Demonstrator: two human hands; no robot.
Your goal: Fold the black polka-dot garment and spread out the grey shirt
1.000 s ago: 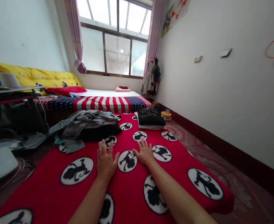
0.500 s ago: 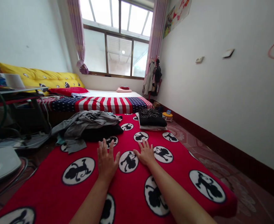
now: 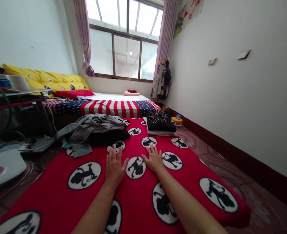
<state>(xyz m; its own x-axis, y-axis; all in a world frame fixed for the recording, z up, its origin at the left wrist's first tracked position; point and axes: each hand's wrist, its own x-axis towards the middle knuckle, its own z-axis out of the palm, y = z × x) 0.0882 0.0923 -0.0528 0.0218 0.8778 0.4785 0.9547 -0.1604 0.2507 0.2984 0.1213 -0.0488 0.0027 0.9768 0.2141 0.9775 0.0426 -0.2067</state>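
Note:
Both my hands lie flat on a red blanket (image 3: 60, 191) printed with black-and-white monkey circles. My left hand (image 3: 114, 167) rests palm down with its fingers spread, holding nothing. My right hand (image 3: 154, 159) lies just to its right, fingers also stretched out and empty. Beyond my left hand sits a loose heap of grey and black clothes (image 3: 92, 131). Further back on the right lies a folded stack of clothes (image 3: 160, 125), dark on top and white beneath.
A bed with a stars-and-stripes cover (image 3: 114, 107) and yellow cushions (image 3: 48, 81) stands behind the blanket under a window. A desk with cables (image 3: 19, 100) is at the left, a white object (image 3: 2, 165) below it. Tiled floor (image 3: 231, 169) runs along the right wall.
The view has drifted slightly, so everything sits a little further right. Both hands stay flat on the blanket in about the same spot.

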